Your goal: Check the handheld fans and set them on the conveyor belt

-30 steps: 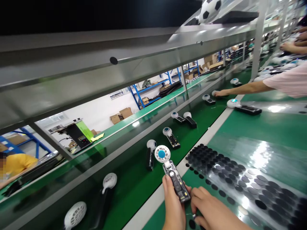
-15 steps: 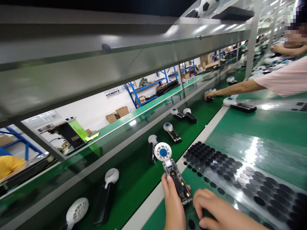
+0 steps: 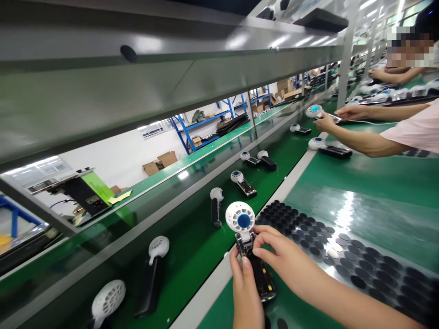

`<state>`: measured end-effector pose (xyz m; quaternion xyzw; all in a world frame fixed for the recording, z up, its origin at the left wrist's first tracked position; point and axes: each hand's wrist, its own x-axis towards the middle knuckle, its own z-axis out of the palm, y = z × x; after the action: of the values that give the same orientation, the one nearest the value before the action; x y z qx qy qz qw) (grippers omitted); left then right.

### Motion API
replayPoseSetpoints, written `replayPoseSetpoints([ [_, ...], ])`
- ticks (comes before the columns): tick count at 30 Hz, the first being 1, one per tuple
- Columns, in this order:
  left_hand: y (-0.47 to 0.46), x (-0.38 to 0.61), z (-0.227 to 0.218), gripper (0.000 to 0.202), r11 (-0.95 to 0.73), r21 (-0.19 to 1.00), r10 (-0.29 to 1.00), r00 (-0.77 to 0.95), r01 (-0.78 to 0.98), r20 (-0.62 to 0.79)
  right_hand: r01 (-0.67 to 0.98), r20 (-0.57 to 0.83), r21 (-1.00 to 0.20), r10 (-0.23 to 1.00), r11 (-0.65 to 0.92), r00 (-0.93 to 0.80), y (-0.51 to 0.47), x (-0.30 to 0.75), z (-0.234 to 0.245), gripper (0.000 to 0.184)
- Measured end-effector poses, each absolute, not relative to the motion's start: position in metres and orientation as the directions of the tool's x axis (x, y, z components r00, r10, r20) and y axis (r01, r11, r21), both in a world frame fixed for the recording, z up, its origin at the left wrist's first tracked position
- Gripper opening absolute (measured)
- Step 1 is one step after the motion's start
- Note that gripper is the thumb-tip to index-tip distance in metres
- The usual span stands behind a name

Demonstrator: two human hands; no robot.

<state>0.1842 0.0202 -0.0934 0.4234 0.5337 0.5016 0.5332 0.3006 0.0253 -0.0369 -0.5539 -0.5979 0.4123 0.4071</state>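
Observation:
In the head view, a handheld fan (image 3: 265,278) is held up over the conveyor's near edge. Its white round head has a blue centre, and its dark handle lies uncovered, with electronic parts showing. My left hand (image 3: 245,285) wraps the handle from the left, thumb on the front. The fingers of my right hand (image 3: 276,249) are pinched against the top of the handle, just below the head. Whether a small part sits between those fingertips is hidden. To the right of my hands lies a clear sheet with rows of black round discs (image 3: 318,235).
Several more fans, such as a black-handled one (image 3: 151,283), lie along the green conveyor belt (image 3: 192,256). A pale rail (image 3: 219,285) separates belt and green worktop. Overhead runs a metal shelf (image 3: 171,77). At right, a co-worker's hands (image 3: 329,121) hold another fan.
My right hand has moved up and left from beside the handle's lower end to its top. The fan head has tilted slightly. The co-worker has lifted a fan from the belt.

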Motion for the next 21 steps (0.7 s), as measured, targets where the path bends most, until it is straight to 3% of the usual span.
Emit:
replayPoseSetpoints([
  [13, 0.018, 0.186, -0.088, 0.055, 0.141, 0.988, 0.984, -0.100, -0.061, -0.146, 0.407, 0.079, -0.908, 0.995, 0.098, -0.064, 0.025, 0.299, -0.039, 0.013],
  [21, 0.020, 0.184, -0.095, 0.062, 0.150, 0.986, 0.985, -0.079, -0.067, -0.155, 0.424, 0.150, -0.892, 0.988, 0.155, -0.045, 0.023, 0.294, -0.051, 0.013],
])
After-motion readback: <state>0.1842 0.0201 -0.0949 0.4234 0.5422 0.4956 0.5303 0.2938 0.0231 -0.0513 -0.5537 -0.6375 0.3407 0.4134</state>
